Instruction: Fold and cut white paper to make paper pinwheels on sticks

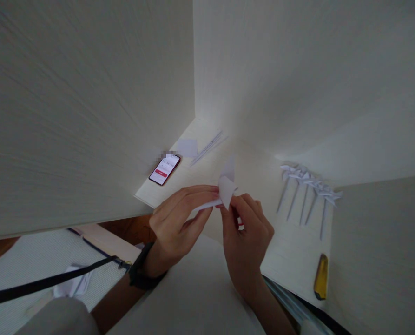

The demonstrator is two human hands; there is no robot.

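Up close, both hands over the desk (291, 260), meeting on one piece of folded white paper (226, 188). Left hand (179, 221) stretched flat beside it, fingers long and nearly straight, tips pressed against the paper's lower fold; black watch (142, 270) on that wrist. Right hand (247, 232) curled, thumb and forefinger pinched shut on the paper's bottom edge, other fingers tucked under. Paper held just above the desk, near its middle, one pointed flap standing up and another slanting back. Something small and red showing between the fingers, too hidden to name.

Off to the right, a row of finished paper pinwheels (308, 186) on thin sticks, lying side by side, heads toward the wall. Nearer the front edge, a yellow cutter (321, 277), well apart from the hands. Farther back on the left, a phone (164, 169) with a lit screen, red band across it. Just behind that, a loose white sheet (187, 147) and a few thin sticks (209, 146) lying slantwise. Pale panels on three sides. Lower left, a black strap (47, 281) across a light mat, with crumpled paper beside it.
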